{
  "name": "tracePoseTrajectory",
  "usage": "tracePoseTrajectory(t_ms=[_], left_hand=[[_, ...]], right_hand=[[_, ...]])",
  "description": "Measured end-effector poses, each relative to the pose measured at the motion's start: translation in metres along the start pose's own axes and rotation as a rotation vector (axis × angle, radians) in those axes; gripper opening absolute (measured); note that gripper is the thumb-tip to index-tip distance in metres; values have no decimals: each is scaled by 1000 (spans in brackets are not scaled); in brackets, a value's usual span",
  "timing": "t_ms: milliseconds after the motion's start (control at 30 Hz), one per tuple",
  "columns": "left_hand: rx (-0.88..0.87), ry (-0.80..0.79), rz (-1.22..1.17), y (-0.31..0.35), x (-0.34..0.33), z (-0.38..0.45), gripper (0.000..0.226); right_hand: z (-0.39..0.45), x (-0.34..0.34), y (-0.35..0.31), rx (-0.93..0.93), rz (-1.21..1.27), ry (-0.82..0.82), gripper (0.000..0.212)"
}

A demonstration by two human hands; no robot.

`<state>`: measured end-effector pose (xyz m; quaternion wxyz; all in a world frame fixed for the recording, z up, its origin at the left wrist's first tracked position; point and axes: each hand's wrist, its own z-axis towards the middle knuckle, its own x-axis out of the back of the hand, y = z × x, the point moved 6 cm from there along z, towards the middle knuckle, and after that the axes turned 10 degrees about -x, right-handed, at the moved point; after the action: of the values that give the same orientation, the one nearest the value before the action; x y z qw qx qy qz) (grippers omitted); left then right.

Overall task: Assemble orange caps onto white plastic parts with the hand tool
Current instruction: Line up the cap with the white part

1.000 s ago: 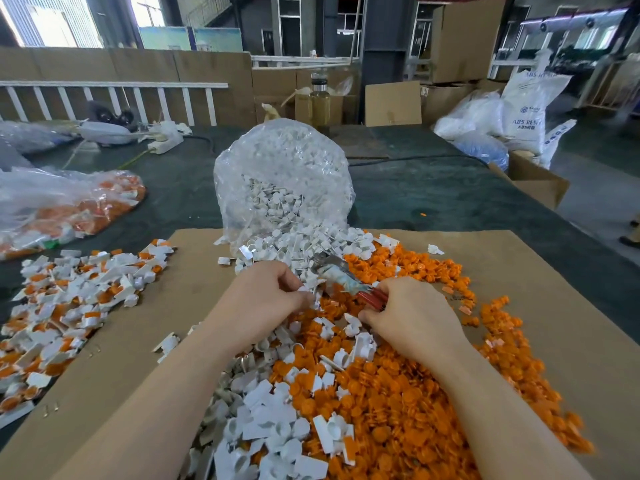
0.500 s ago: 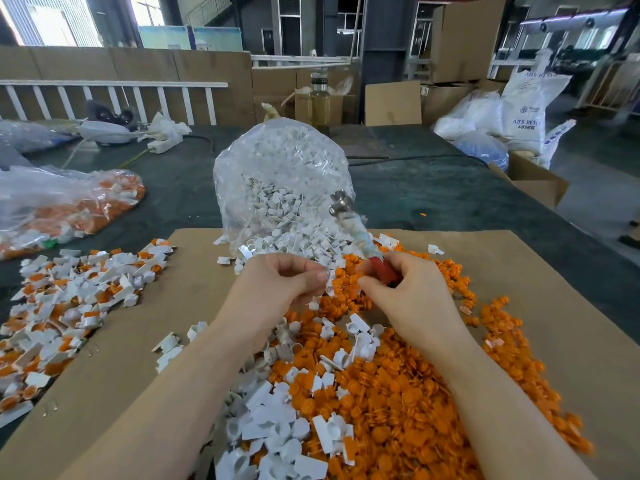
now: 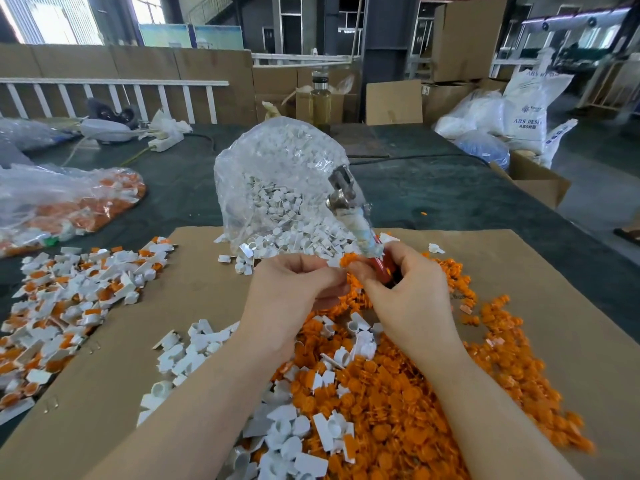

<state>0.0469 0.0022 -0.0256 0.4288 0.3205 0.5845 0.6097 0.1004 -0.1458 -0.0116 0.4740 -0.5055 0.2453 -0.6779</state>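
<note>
We hold both hands up over the middle of the brown cardboard sheet (image 3: 554,306) on the worktop (image 3: 450,188). Our left hand (image 3: 291,296) has its fingers curled, and they pinch a small white part (image 3: 333,262) at the tips. Our right hand (image 3: 408,292) grips the red handle of the hand tool (image 3: 349,209), and its fingers also pinch an orange cap (image 3: 347,260) just beside the white part. The tool stands up and leans away to the left, with its metal head in front of the clear bag of white parts (image 3: 277,188). Under our hands lies a big pile of orange caps (image 3: 433,393). Loose white parts (image 3: 194,355) lie near us on the left of it. Far to the left sits a pile of finished pieces (image 3: 69,299), white and orange together. Past that is another bag (image 3: 62,202) with orange in it.
</note>
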Motion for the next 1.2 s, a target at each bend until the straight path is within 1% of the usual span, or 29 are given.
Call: tracePoseTrajectory(t_ms=[167, 367, 567, 667, 733, 867, 967, 1067, 1133, 1200], left_hand=[[-74, 51, 27, 7, -1, -4, 14], [-128, 111, 148, 11, 0, -6, 15], [-243, 104, 382, 19, -1, -8, 15], [-257, 95, 427, 19, -2, -8, 17], [-252, 94, 440, 18, -3, -6, 16], [-270, 115, 451, 18, -2, -7, 14], [-268, 147, 461, 16, 2, -4, 15], [-261, 171, 448, 13, 7, -1, 18], [-256, 162, 400, 12, 7, 0, 17], [-237, 158, 317, 10, 8, 0, 14]], right_hand=[[-3, 1, -6, 47, -39, 52, 32], [-5, 0, -10, 72, -12, 75, 35], [-5, 1, -10, 71, -7, 80, 37], [-5, 2, -13, 89, -17, 78, 42], [-4, 3, -13, 80, -19, 66, 39], [-1, 0, -8, 29, 24, -11, 13], [-2, -3, -10, 47, -2, -73, 15], [-2, -7, -11, 36, -36, -131, 8], [-1, -7, -8, -22, 24, -189, 6], [0, -6, -1, -113, 123, -284, 7]])
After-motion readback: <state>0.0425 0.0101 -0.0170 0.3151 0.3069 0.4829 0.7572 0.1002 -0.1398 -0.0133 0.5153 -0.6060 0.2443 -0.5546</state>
